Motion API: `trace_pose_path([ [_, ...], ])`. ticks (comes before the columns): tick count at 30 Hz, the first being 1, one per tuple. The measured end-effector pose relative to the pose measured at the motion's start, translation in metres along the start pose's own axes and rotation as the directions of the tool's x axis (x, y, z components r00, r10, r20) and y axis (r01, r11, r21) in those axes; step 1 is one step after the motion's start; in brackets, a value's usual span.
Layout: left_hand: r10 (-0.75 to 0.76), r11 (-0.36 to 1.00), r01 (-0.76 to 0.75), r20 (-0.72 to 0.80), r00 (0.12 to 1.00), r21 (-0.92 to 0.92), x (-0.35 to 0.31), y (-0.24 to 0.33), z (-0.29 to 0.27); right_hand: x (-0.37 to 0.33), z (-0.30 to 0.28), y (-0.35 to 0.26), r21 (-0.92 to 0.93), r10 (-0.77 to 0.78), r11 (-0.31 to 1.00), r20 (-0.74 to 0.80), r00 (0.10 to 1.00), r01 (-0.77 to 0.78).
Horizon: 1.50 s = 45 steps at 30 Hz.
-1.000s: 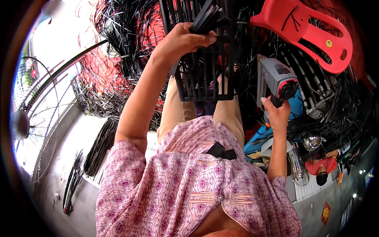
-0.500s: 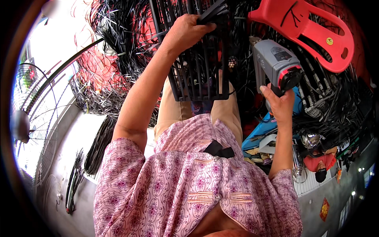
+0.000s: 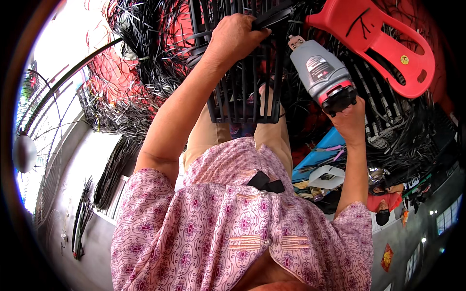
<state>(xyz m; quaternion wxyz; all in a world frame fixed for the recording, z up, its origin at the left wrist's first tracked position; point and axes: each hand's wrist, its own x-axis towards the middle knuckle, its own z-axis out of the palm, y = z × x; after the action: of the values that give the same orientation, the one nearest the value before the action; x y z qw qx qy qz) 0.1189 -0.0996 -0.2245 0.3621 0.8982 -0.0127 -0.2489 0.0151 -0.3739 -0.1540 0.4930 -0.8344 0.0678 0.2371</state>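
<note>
My left hand point(image 3: 238, 39) is closed on a black plastic strip point(image 3: 274, 17), pressed against the side of a black slatted basket point(image 3: 245, 104). The basket stands tilted between my knees, its upper part running out of the picture. In my right hand point(image 3: 350, 121) is a grey and red power tool that looks like a staple gun point(image 3: 320, 70), gripped by its handle. Its metal nose points up and left, a short gap to the right of the basket's slats. The tool's body hides most of the handle and my fingers.
Tangled black strips point(image 3: 141, 39) lie over red material on the left and behind the basket. A red plastic chair point(image 3: 369, 41) is at the upper right. A fan point(image 3: 25, 153) stands far left. At the lower right a person point(image 3: 383, 201) appears near a blue object point(image 3: 318, 150).
The staple gun has moved left, closer to the basket, and turned so that its top faces me. My left hand has shifted slightly right with the strip.
</note>
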Motion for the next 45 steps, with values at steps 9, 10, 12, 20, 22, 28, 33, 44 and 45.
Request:
trace_pose_path([
  [9,-0.01,0.998,0.01,-0.001,1.0,0.056,-0.001,0.004,0.0,0.009,-0.003,0.002,-0.148,-0.122,0.981,0.016,0.992,0.123],
  [10,-0.001,0.999,0.002,-0.01,1.0,0.054,-0.001,0.004,0.0,0.011,-0.003,0.002,-0.149,-0.117,0.982,0.023,0.993,0.12],
  [12,0.01,0.999,-0.009,-0.025,1.0,0.049,-0.002,0.003,0.002,0.014,-0.003,-0.002,-0.184,-0.133,0.973,0.033,0.991,0.137],
  [20,0.024,0.999,-0.023,-0.018,1.0,0.048,0.0,0.004,0.002,0.024,-0.005,-0.017,-0.293,-0.198,0.935,0.043,0.979,0.202],
  [22,0.032,0.999,-0.032,-0.029,0.999,0.027,0.0,0.003,0.004,0.025,-0.006,-0.02,-0.286,-0.191,0.938,0.041,0.981,0.195],
  [28,0.037,0.999,-0.036,-0.03,0.999,0.041,0.001,0.003,0.003,0.03,-0.012,-0.016,-0.398,-0.272,0.871,0.1,0.957,0.289],
  [33,0.039,0.998,-0.037,-0.044,0.998,0.042,-0.001,0.003,0.004,0.033,-0.015,-0.022,-0.491,-0.273,0.814,0.149,0.95,0.311],
  [44,0.058,0.996,-0.055,-0.039,0.998,0.067,-0.001,0.002,0.002,0.037,-0.014,-0.044,-0.574,-0.197,0.778,0.166,0.966,0.257],
  [45,0.057,0.996,-0.055,-0.032,0.998,0.067,-0.001,0.001,0.004,0.035,-0.013,-0.043,-0.554,-0.204,0.793,0.153,0.967,0.255],
])
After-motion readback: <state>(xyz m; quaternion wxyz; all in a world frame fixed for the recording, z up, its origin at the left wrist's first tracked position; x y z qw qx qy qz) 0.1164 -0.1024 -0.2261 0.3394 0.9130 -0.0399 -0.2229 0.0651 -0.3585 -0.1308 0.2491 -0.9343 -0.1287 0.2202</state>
